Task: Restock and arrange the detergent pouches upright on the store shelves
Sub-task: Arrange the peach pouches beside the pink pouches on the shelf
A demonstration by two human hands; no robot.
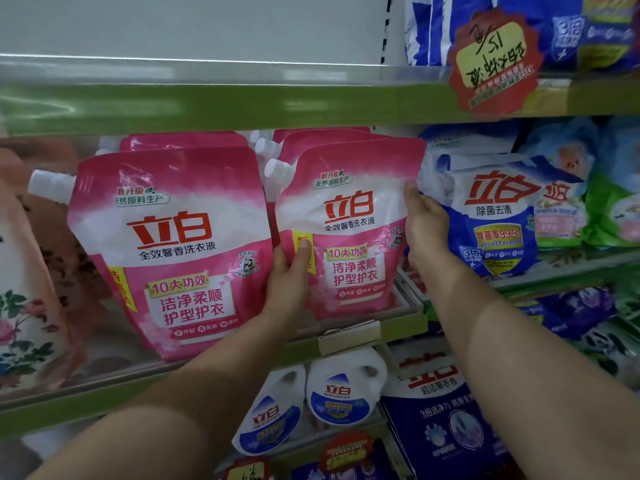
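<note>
On the middle shelf (349, 332), with its green front edge, two rows of pink detergent pouches stand upright. Left pink pouch (173, 251) fronts its row, just beside the right pink pouch (349, 230), which both hands hold from either side. Both forearms reach up and forward from the lower frame. Left hand (289, 282) grips the right pouch's lower left edge, thumb pressed on the front face. Right hand (424, 225) grips its right edge, thumb on the front. Blue pouches (495, 216) stand to the right.
</note>
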